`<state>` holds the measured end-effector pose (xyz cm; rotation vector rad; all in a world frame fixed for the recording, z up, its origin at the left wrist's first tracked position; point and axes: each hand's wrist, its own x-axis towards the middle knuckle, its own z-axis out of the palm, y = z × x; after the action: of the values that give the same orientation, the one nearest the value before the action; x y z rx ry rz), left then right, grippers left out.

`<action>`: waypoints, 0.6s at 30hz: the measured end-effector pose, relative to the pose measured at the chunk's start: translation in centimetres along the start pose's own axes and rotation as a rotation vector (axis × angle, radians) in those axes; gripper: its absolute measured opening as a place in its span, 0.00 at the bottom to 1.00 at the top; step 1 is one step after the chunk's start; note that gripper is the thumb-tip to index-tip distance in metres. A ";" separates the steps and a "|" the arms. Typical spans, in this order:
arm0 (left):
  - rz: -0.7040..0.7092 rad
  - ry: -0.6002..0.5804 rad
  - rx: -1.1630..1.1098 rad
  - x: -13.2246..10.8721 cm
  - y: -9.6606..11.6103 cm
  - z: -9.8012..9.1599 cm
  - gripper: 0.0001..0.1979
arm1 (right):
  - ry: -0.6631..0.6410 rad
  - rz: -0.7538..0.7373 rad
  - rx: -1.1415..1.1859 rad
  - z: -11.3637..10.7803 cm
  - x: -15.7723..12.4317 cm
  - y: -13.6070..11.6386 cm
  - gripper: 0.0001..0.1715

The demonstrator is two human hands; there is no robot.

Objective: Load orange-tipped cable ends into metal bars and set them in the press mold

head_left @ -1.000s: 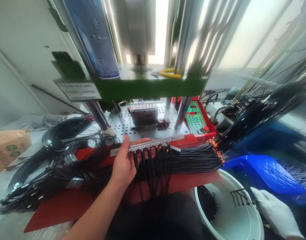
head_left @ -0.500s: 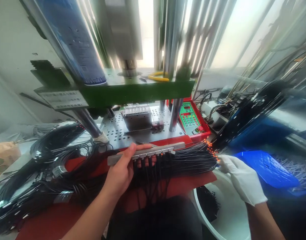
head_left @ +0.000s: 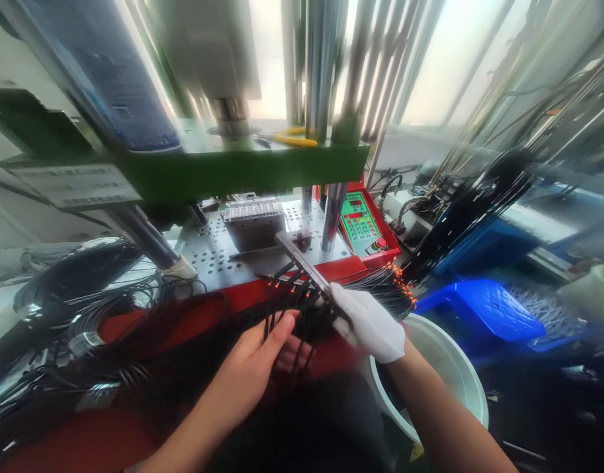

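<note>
My right hand [head_left: 368, 323], in a white glove, grips the near end of a grey metal bar [head_left: 299, 257], which slants up and away to the left. My bare left hand [head_left: 257, 361] is closed around several thin black cables [head_left: 304, 335] just below and left of the bar. Small orange-tipped ends [head_left: 292, 289] show on the cables beside the bar. To the right of the glove a bundle of black cables with orange ends [head_left: 403, 282] lies over the red table edge. Cables partly hide my left fingers.
Ahead stands a press with a green crossbeam [head_left: 242, 172] and a metal block [head_left: 255, 226] on its perforated plate [head_left: 210, 263]. A red control box [head_left: 363, 223] is beside it. A white bucket [head_left: 474, 387] stands at the lower right, near a blue bin [head_left: 484, 309]. Coiled black cables [head_left: 85, 276] lie left.
My right hand has moved left from the orange cable ends onto the metal bar. My left hand has let go of the bar and taken the cables below. The bar has swung to a steep slant.
</note>
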<state>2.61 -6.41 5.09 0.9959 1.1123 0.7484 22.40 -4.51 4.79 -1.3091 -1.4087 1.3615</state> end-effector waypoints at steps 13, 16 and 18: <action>0.031 -0.027 0.040 -1.1 -1.9 1.2 0.16 | 0.018 0.048 0.248 0.4 -0.3 0.0 0.28; 0.005 -0.046 0.020 -0.9 -1.9 1.1 0.17 | 0.026 0.086 0.271 0.4 -0.3 0.1 0.28; -0.019 -0.038 -0.002 -0.9 -1.9 1.1 0.16 | 0.007 0.098 0.310 0.3 -0.2 0.3 0.27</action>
<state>3.38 -8.25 3.78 0.9930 1.0866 0.7120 22.16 -4.81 4.49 -1.1866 -1.0871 1.5667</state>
